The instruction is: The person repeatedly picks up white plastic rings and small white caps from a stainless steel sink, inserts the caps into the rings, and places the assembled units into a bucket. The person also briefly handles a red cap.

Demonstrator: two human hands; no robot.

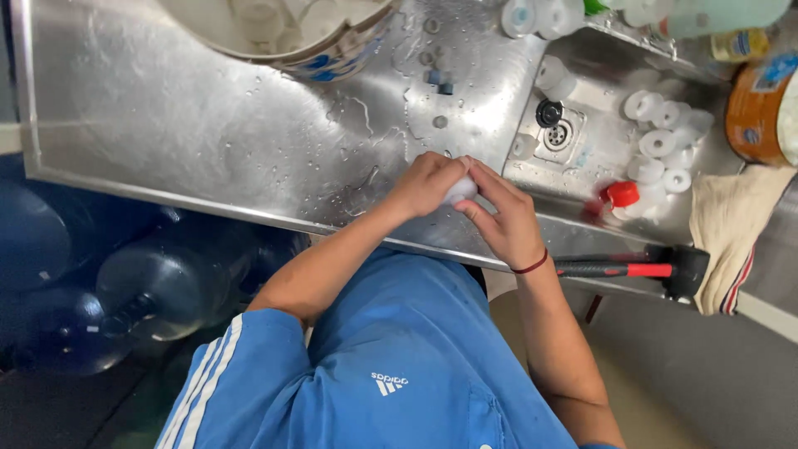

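Observation:
My left hand (426, 183) and my right hand (503, 220) meet over the front edge of a wet stainless steel counter (166, 108). Between their fingers they hold a small white cap (460, 190), mostly hidden by the fingers. A red band circles my right wrist. My blue shirt fills the bottom of the view.
A sink basin (582, 91) at the right holds several white caps (661, 141), a red cap (621, 194) and a drain (557, 133). A round tub (332, 54) of white caps stands at the top. A red-and-black-handled mallet (640, 269), a cloth (731, 233), an orange container (752, 112); large blue water bottles (158, 287) lie lower left.

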